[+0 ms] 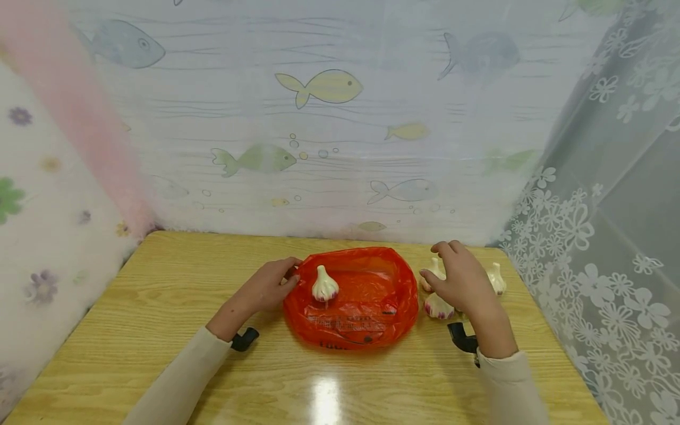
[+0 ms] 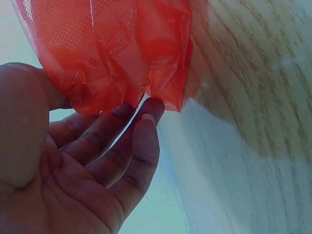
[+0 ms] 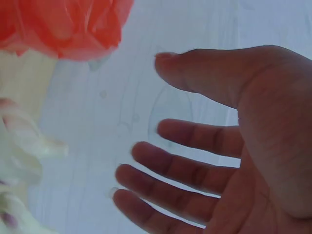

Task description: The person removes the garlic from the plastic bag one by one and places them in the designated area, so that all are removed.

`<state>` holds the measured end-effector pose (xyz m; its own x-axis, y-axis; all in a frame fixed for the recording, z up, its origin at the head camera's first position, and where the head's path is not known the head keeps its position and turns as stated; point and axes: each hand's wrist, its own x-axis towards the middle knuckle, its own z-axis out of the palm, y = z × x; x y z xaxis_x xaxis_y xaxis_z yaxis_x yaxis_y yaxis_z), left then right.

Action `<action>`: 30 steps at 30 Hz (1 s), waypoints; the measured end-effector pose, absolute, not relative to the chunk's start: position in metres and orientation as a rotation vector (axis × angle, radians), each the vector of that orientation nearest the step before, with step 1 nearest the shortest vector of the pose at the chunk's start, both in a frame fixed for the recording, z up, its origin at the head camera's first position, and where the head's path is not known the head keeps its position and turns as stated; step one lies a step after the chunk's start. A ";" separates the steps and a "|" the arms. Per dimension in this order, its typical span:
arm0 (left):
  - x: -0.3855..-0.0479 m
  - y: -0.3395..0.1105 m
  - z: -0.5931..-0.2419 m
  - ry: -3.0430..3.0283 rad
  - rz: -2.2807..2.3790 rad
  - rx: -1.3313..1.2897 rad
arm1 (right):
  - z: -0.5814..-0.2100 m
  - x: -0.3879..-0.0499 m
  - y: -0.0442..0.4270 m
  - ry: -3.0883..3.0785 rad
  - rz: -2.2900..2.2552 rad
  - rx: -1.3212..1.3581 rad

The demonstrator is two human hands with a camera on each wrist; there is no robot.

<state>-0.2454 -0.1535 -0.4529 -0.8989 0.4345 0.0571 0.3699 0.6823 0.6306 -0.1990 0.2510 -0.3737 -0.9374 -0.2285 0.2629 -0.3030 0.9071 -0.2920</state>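
A red plastic bag (image 1: 350, 330) lies on the table with its mouth spread wide. One white garlic bulb (image 1: 324, 287) with purple streaks sits in the bag, toward its left side. At the bag's left edge my left hand (image 1: 268, 284) holds the plastic between thumb and curled fingers; in the left wrist view the thumb tip is hidden behind the bag (image 2: 122, 53). My right hand (image 1: 463, 280) hovers over more garlic bulbs right of the bag, fingers apart and holding nothing. Two bulbs (image 1: 438, 307) show beside its thumb, and another bulb (image 1: 496, 279) lies beyond it.
The wooden table (image 1: 159, 283) runs back to a pale curtain (image 1: 329, 177) printed with fish. A lace-patterned curtain (image 1: 600, 265) hangs along the right side. Black wrist-camera mounts (image 1: 245, 340) stick out beneath both wrists.
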 end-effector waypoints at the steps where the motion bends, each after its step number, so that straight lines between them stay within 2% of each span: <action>1: -0.245 -0.154 -0.453 2.793 1.012 0.669 | -0.375 -0.199 0.247 -2.830 0.497 0.417; 19: -0.246 -0.154 -0.453 2.795 1.011 0.659 | -0.396 -0.210 0.191 -2.759 0.524 0.654; 30: -0.246 -0.154 -0.453 2.795 1.001 0.646 | -0.391 -0.207 0.159 -2.790 0.643 0.677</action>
<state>-0.2463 -0.1543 -0.4532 -0.9044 0.4242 0.0452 0.3564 0.6932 0.6265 -0.2075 0.1588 -0.3910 -0.8754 -0.3886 0.2876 -0.4753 0.8006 -0.3650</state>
